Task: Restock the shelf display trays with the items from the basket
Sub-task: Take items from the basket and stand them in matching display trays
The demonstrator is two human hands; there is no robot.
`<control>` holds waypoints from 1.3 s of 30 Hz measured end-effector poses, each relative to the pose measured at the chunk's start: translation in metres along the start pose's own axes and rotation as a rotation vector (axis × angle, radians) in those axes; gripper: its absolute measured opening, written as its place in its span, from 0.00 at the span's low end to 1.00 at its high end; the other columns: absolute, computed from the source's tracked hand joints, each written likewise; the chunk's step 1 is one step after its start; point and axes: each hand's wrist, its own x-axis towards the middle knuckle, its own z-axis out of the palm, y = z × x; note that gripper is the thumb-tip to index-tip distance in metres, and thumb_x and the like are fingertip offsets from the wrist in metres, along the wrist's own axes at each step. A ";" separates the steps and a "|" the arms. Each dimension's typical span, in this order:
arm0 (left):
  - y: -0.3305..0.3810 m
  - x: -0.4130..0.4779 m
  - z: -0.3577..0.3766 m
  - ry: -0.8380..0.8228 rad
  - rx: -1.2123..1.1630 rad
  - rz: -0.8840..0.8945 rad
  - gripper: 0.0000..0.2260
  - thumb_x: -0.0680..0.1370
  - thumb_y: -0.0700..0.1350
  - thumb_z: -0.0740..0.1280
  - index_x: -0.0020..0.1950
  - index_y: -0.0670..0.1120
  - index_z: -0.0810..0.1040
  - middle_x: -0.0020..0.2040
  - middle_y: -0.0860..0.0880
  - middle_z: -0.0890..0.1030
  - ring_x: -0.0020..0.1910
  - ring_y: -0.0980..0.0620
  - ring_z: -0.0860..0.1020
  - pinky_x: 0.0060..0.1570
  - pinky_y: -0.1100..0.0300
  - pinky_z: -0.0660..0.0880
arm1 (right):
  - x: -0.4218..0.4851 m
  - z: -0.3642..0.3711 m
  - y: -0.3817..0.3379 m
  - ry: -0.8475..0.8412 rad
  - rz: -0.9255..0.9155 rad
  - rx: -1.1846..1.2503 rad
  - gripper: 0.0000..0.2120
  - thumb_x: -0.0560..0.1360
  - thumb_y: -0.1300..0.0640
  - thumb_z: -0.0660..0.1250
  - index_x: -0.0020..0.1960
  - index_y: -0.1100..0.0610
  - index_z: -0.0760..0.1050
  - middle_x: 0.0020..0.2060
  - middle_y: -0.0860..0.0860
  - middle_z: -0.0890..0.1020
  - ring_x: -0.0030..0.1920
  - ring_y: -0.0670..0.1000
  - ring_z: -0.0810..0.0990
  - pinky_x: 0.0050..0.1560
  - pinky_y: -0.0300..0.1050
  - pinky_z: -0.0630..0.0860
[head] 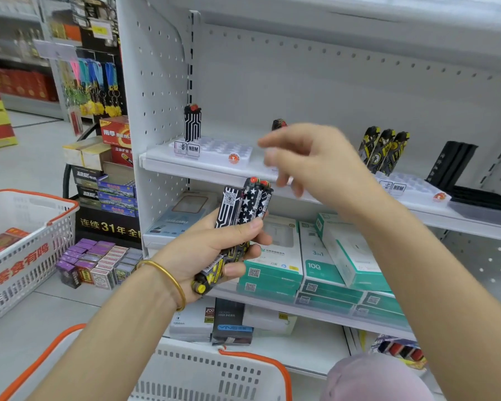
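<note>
White perforated metal shelf unit (315, 91) fills the view. White plastic basket with orange rim (200, 371) sits at the bottom edge, below both hands. Clear slotted display tray (229, 150) on upper shelf, one black-and-white striped lighter (192, 124) standing at its back left. Right hand (315, 163) blurred, fingers loosely spread, just right of that tray. Left hand (211, 250) lower down, gripping a bundle of slim patterned lighters (245, 206).

Two baskets (18, 264), three yellow lighters (383, 151), perhaps three display trays (223, 151)
</note>
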 end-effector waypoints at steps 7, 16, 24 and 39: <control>0.005 -0.003 0.000 0.024 -0.066 0.029 0.16 0.68 0.41 0.66 0.55 0.43 0.77 0.42 0.42 0.82 0.30 0.54 0.76 0.17 0.69 0.62 | -0.010 0.003 0.018 -0.245 0.138 0.266 0.11 0.73 0.68 0.66 0.51 0.54 0.77 0.44 0.57 0.79 0.37 0.45 0.77 0.28 0.36 0.70; 0.005 0.001 -0.005 0.067 -0.092 0.026 0.18 0.66 0.41 0.68 0.55 0.39 0.77 0.45 0.40 0.83 0.31 0.55 0.75 0.17 0.70 0.62 | -0.013 0.005 0.023 -0.184 0.148 0.466 0.12 0.74 0.70 0.65 0.53 0.57 0.76 0.38 0.54 0.78 0.36 0.45 0.79 0.31 0.36 0.75; 0.021 -0.005 -0.018 0.197 -0.050 0.118 0.16 0.65 0.42 0.70 0.51 0.42 0.75 0.38 0.44 0.81 0.31 0.55 0.75 0.18 0.69 0.63 | 0.022 0.020 -0.012 0.032 0.014 0.538 0.10 0.74 0.69 0.65 0.47 0.55 0.75 0.40 0.53 0.78 0.37 0.49 0.79 0.35 0.41 0.80; 0.030 -0.009 -0.045 0.240 0.014 0.166 0.26 0.64 0.43 0.71 0.60 0.37 0.74 0.33 0.48 0.76 0.31 0.55 0.74 0.19 0.67 0.64 | 0.138 0.061 -0.004 0.100 0.018 -0.002 0.10 0.76 0.68 0.62 0.55 0.58 0.74 0.47 0.54 0.73 0.42 0.55 0.76 0.47 0.52 0.81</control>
